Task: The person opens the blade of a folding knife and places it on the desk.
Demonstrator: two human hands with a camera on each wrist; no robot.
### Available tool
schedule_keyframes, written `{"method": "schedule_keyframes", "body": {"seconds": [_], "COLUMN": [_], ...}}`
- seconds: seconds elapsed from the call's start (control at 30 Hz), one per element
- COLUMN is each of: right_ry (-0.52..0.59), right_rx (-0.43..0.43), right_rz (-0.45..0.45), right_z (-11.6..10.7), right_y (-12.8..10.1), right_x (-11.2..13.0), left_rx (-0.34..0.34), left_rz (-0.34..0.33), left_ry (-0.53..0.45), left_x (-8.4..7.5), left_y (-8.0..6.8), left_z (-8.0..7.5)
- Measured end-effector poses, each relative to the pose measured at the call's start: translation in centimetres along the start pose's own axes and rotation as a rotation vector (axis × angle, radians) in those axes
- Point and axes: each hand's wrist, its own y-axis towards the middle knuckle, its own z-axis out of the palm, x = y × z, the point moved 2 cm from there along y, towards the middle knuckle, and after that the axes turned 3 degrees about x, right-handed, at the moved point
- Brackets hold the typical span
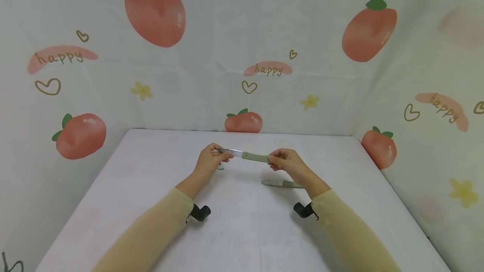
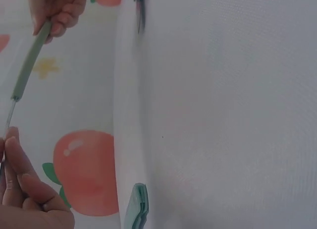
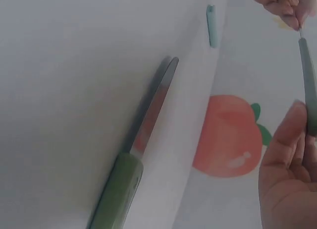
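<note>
Nearest on the bench (image 1: 242,230), a second green-handled knife (image 1: 282,184) is seen lying flat, partly hidden by the right wrist. Beyond it, the held knife (image 1: 249,157) is raised clear of the bench between both hands: handle end pinched by the right hand (image 1: 288,163), blade pinched by the left hand (image 1: 211,158). Blade should be gripped by its flats only, fingertips off the edge, no sliding. A small teal object (image 1: 221,166) is seen below the left hand; printed cloth (image 1: 211,87) behind.
</note>
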Motion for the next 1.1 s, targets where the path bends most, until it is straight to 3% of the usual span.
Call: {"method": "schedule_keyframes", "body": {"seconds": [0.2,0.4,0.7,1.1], "right_ry": [-0.076,-0.107,-0.123,-0.123], "right_rx": [0.090,0.132,0.157,0.131], "right_rz": [0.027,0.040,0.061,0.064], "right_z": [-0.6,-1.0,-1.1,-1.2], "right_y": [-0.3,-0.5,-0.8,-0.5], "right_x": [-0.1,-0.2,0.1,-0.2], "left_rx": [0.113,0.215,0.219,0.207], "left_rz": [-0.070,-0.091,-0.117,-0.097], "left_ry": [0.025,0.020,0.090,0.139], "left_x": [-0.1,0.0,0.1,1.3], "left_y": [-0.1,-0.3,-0.4,0.4], "left_z": [-0.6,-1.1,-1.0,-1.0]}}
